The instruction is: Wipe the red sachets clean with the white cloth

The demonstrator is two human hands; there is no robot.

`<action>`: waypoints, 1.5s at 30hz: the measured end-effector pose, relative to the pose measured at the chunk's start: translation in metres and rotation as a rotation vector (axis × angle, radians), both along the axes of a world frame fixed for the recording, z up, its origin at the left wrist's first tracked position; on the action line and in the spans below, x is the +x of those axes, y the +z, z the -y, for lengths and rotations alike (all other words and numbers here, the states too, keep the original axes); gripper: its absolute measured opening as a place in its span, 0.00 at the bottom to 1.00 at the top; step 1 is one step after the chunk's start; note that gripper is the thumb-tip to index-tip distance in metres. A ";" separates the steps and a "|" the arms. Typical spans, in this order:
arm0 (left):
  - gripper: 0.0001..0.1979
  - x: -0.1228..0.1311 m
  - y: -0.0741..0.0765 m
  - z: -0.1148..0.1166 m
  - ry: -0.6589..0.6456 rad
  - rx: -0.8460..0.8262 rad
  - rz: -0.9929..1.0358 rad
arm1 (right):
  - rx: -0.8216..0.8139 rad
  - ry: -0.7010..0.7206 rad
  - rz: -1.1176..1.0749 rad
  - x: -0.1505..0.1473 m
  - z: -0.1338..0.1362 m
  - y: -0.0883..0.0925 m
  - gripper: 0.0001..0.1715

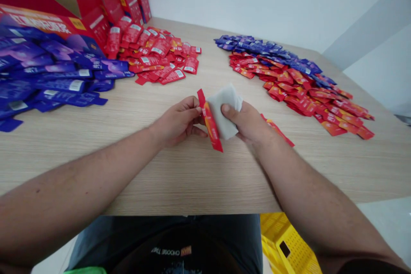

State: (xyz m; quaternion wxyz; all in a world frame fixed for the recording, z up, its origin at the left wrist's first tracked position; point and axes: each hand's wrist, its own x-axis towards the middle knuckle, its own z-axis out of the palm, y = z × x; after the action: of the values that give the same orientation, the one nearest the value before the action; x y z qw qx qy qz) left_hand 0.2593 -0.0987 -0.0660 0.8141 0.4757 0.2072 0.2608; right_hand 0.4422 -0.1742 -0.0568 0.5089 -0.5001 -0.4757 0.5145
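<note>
Between the fingertips of my left hand [184,122] is a small, narrow red-and-orange carton [211,125], tilted over the table. My right hand [248,120] grips a stack of white, soft-looking folded sheets [224,109], with the thumb pressed on top. The sheets' left edge lies right against the carton; I cannot tell whether any part of them is inside it. Another red carton [278,130] lies on the table, partly hidden behind my right wrist.
Blue cartons [48,68] are heaped at the left, beside a heap of red cartons [157,53]. Taller red boxes [105,4] stand behind. At the right lie rows of blue packs [266,47] and red packs [305,90]. A yellow basket [289,239] sits below the table's front edge.
</note>
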 end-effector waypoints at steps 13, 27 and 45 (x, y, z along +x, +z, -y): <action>0.08 0.009 -0.005 0.007 0.139 0.034 -0.049 | 0.113 -0.329 0.648 -0.010 0.001 0.006 0.27; 0.10 0.010 -0.002 0.006 0.290 0.043 -0.122 | 0.076 -0.489 0.732 -0.003 -0.004 0.002 0.29; 0.07 0.006 0.001 0.005 0.164 -0.018 -0.137 | 0.109 -0.248 1.000 0.000 0.002 0.021 0.20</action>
State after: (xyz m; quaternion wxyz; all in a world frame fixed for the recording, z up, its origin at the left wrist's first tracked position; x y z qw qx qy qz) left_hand 0.2650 -0.1036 -0.0654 0.7783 0.4665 0.3027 0.2915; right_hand 0.4420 -0.1766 -0.0354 0.3016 -0.7102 -0.6240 0.1232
